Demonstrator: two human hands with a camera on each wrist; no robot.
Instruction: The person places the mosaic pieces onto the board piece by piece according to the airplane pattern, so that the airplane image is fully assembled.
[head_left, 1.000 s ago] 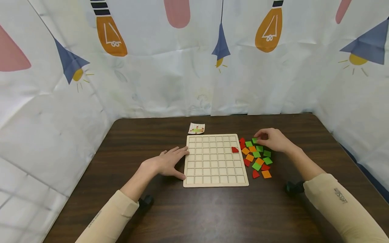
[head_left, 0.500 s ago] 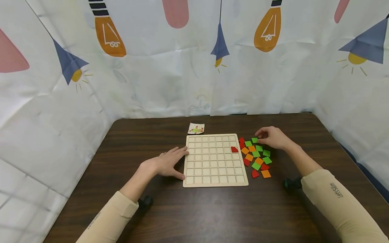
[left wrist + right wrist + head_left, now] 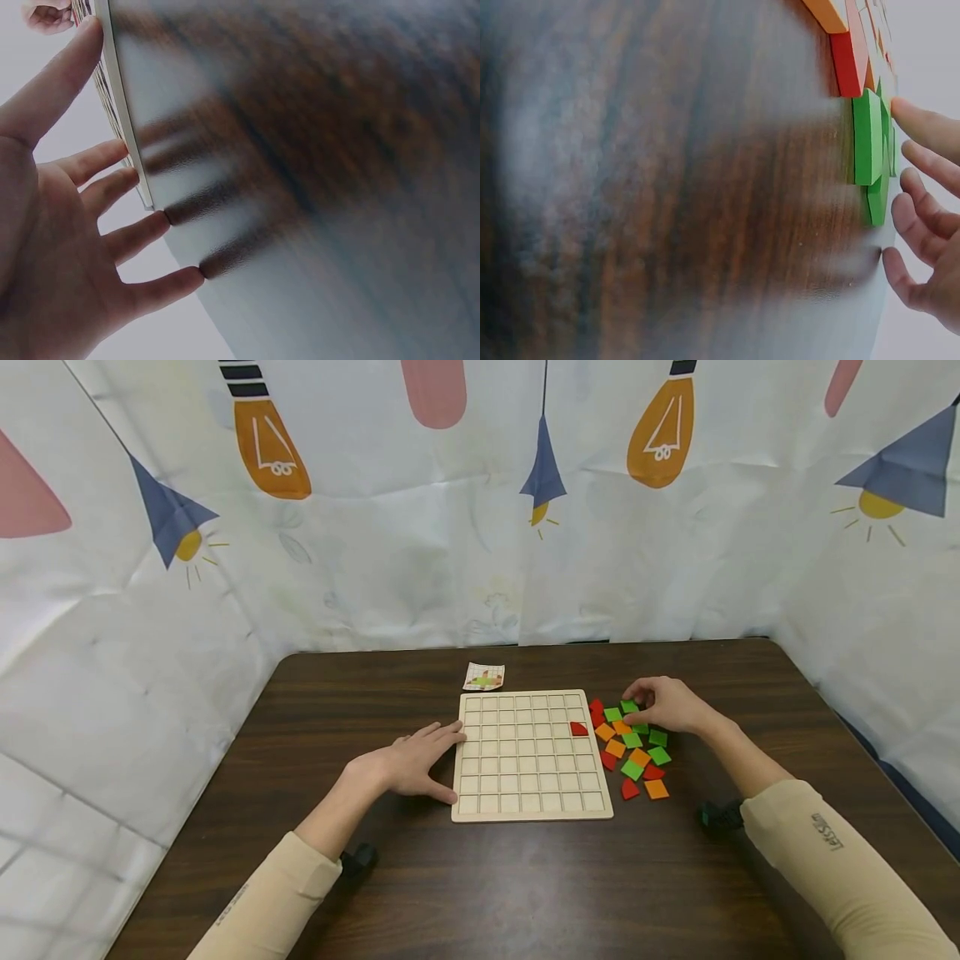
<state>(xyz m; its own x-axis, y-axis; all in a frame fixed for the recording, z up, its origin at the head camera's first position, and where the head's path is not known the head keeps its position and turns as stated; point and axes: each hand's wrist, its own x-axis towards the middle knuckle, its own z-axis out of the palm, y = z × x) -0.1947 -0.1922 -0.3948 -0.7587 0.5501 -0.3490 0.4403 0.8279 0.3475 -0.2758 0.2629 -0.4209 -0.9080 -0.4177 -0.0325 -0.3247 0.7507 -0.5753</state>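
Note:
A pale wooden grid board [image 3: 525, 768] lies on the table, with one red quarter-round tile [image 3: 578, 729] in a cell near its right edge. My left hand [image 3: 420, 762] rests at the board's left edge, thumb and fingers spread; the left wrist view shows fingertips [image 3: 124, 150] against its side. Over the far end of the loose tiles is my right hand [image 3: 669, 703], its thumb and index finger apart around a green tile [image 3: 629, 706]. In the right wrist view, the thumb [image 3: 922, 124] is right at the green tiles [image 3: 867, 139], and the other fingers are loosely bent.
Several loose tiles lie right of the board, among them an orange tile [image 3: 656, 789], a red tile [image 3: 630, 789] and a green tile [image 3: 632, 770]. Behind the board is a small pattern card [image 3: 484, 677]. A printed curtain [image 3: 390, 560] surrounds the dark wooden table [image 3: 480, 885].
My right hand has shifted slightly left and nearer the body over the green tiles, its thumb now covering part of one. The left hand and the board stay as they were.

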